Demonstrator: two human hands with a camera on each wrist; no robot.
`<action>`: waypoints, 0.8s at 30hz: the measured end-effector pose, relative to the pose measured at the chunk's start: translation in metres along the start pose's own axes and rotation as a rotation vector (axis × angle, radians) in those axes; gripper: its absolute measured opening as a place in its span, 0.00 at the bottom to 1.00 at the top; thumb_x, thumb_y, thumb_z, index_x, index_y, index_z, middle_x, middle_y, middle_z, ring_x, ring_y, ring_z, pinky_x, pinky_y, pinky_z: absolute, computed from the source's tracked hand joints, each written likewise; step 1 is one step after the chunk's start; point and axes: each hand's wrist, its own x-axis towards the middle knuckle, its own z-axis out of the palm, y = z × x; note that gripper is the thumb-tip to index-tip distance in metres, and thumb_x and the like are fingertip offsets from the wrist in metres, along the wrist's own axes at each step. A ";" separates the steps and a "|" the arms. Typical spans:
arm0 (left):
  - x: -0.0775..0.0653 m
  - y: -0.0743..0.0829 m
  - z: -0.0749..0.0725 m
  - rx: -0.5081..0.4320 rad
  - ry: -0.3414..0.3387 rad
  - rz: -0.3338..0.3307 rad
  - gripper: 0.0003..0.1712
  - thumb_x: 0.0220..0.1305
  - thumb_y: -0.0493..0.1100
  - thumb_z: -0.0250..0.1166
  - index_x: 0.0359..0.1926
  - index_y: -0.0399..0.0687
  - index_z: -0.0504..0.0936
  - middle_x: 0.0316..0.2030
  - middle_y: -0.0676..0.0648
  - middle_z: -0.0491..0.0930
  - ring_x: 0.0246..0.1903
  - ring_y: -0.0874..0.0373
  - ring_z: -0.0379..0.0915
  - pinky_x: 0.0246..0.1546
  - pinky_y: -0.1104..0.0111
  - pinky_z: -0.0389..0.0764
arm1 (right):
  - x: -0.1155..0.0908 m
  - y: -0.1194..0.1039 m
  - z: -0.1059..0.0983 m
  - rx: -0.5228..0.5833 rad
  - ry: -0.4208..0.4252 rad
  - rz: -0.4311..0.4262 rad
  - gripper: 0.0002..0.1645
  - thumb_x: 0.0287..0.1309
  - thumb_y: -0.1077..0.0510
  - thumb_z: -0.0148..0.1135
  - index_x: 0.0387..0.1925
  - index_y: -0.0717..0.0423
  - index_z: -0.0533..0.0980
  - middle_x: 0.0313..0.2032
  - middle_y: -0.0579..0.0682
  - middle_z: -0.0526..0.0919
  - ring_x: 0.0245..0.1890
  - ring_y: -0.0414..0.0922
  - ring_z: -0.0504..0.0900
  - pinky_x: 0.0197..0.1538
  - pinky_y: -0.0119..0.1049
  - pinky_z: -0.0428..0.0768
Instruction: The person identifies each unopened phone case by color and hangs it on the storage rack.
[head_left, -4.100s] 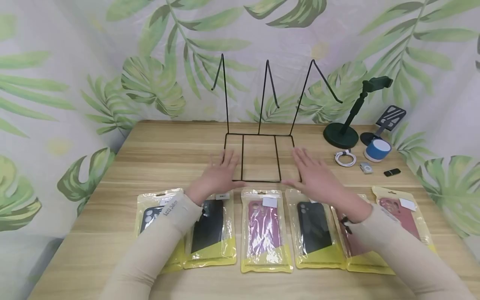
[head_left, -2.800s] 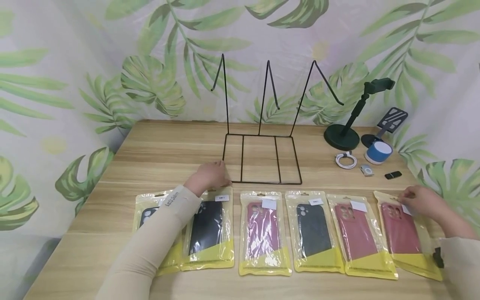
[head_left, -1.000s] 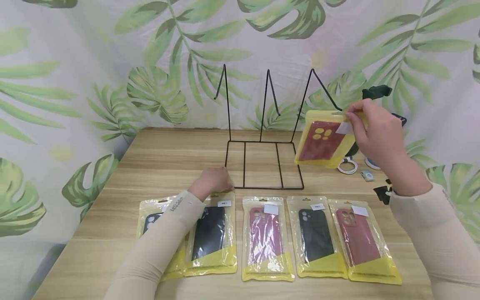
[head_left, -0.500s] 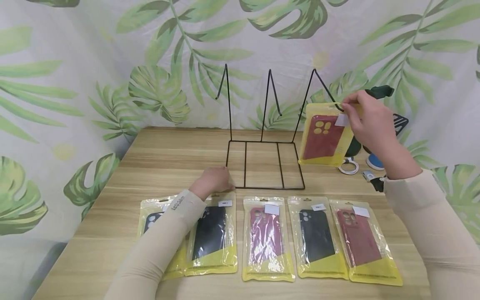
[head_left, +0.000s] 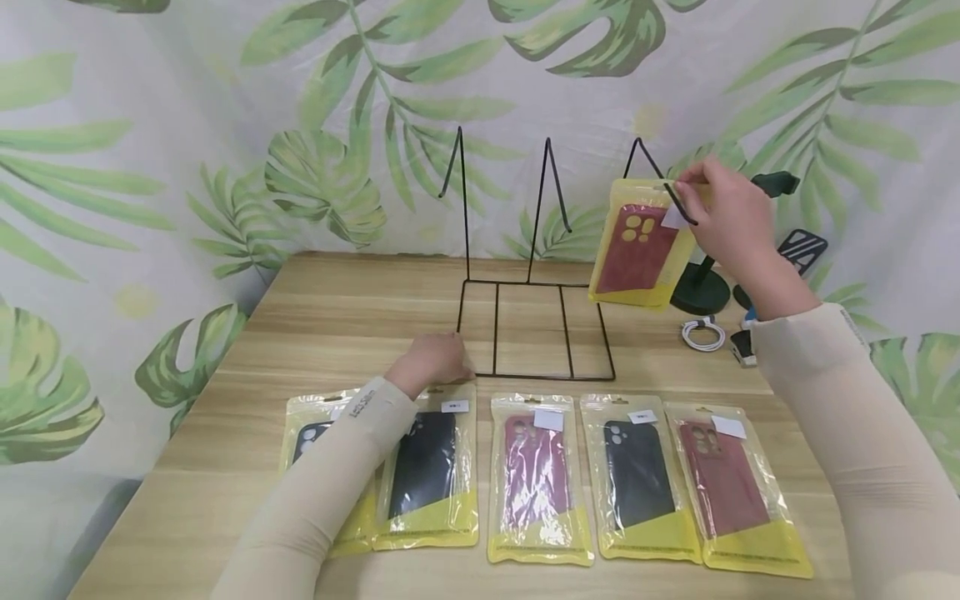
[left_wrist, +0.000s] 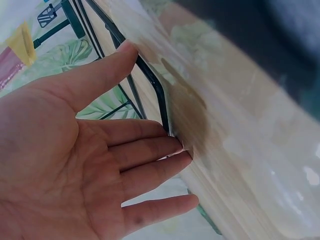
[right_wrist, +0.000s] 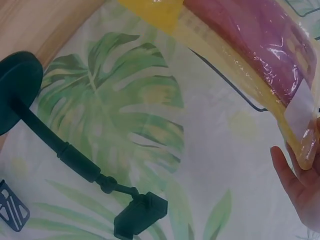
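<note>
My right hand [head_left: 727, 208] pinches the top corner of a yellow-edged clear bag [head_left: 675, 267] holding a dark red phone case [head_left: 637, 254]. The right arm of a black wire rack [head_left: 567, 333] meets the bag's top edge, and its hooked tip [head_left: 684, 208] sticks out in front. The right wrist view shows the bag's top [right_wrist: 304, 155] against the fingers. My left hand [head_left: 431, 362] is at the rack's front left corner; in the left wrist view its thumb and fingertips touch the wire [left_wrist: 159, 92], the fingers fairly straight.
Several bagged phone cases lie in a row along the front, among them a pink one [head_left: 536, 471], a black one [head_left: 637, 479] and a red one [head_left: 723, 483]. At the back right stand a dark green stand [head_left: 701, 292], a phone holder [head_left: 802, 250] and a coiled white cable [head_left: 703, 333].
The right hand took the rightmost bag off the table, raised it to the rack's right arm and moved it back, so the hook tip now shows in front. The left hand settled on the rack's corner.
</note>
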 end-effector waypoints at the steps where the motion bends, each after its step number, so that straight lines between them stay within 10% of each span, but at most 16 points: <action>1: 0.000 0.000 -0.001 -0.004 0.001 0.001 0.40 0.65 0.59 0.64 0.62 0.28 0.72 0.63 0.32 0.73 0.58 0.39 0.76 0.61 0.50 0.77 | 0.003 0.000 0.001 -0.003 0.004 -0.003 0.22 0.75 0.47 0.46 0.55 0.60 0.72 0.54 0.64 0.81 0.50 0.63 0.78 0.52 0.61 0.74; 24: -0.001 0.002 -0.002 -0.001 -0.012 -0.016 0.34 0.64 0.59 0.65 0.57 0.33 0.77 0.63 0.35 0.75 0.52 0.43 0.79 0.58 0.54 0.79 | 0.065 -0.004 0.030 -0.014 0.038 0.170 0.25 0.75 0.45 0.43 0.57 0.59 0.74 0.57 0.59 0.81 0.54 0.60 0.77 0.52 0.55 0.73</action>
